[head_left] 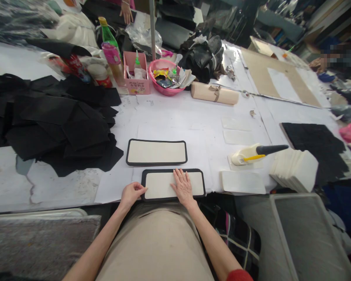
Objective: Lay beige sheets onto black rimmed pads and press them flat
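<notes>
A rectangular off-white panel (160,186) with a black border lies at the table's front edge, right before me. My left hand (132,194) has thumb and forefinger pinched at the panel's left end, over the black border. Flat on the right half of the same panel rests my right hand (182,187), fingers stretched out. Just beyond it lies a second black-bordered panel (156,152), which neither hand touches.
Black sheets (55,117) are heaped on the left. At the right are a glue container (244,155) with a yellow-handled tool, white panels (242,182) and a white stack (295,168). Farther back stand a pink box (137,86), a pink basin (166,90) and a beige roll (201,92).
</notes>
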`<move>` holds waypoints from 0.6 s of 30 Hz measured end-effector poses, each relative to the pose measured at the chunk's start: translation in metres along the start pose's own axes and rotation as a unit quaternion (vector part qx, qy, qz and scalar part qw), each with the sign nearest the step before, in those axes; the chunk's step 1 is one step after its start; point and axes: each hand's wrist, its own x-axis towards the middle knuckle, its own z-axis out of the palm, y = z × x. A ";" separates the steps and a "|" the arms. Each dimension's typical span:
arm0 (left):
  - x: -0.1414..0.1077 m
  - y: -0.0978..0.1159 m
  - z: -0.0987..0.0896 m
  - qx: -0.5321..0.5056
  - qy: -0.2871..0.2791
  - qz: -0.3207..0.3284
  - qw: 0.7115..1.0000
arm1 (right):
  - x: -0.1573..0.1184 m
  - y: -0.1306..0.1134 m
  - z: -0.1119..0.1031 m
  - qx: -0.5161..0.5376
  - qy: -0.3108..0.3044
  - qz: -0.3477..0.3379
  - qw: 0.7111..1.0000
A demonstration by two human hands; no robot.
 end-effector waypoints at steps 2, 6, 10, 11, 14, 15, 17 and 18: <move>-0.006 0.003 -0.002 0.065 0.031 0.040 0.997 | 0.000 0.003 0.006 -0.003 -0.012 -0.002 1.000; -0.017 0.023 0.007 0.253 0.157 0.245 0.923 | -0.003 0.004 0.007 -0.012 -0.023 0.000 1.000; -0.008 0.033 0.036 0.368 0.063 0.457 0.807 | -0.001 0.000 0.004 -0.016 -0.031 0.004 0.999; -0.003 0.032 0.043 0.390 0.042 0.475 0.788 | -0.001 0.001 0.003 -0.016 -0.034 0.001 0.999; 0.007 0.024 0.055 0.431 0.020 0.481 0.763 | -0.006 0.016 -0.003 -0.019 -0.043 -0.005 0.999; 0.009 0.021 0.056 0.437 0.020 0.478 0.762 | -0.009 0.025 -0.006 -0.025 -0.042 0.003 0.999; 0.010 0.018 0.056 0.445 0.018 0.471 0.761 | -0.017 0.045 -0.011 -0.039 -0.034 0.031 0.998; 0.010 0.018 0.055 0.448 0.016 0.468 0.762 | -0.021 0.055 -0.013 -0.045 -0.031 0.044 0.998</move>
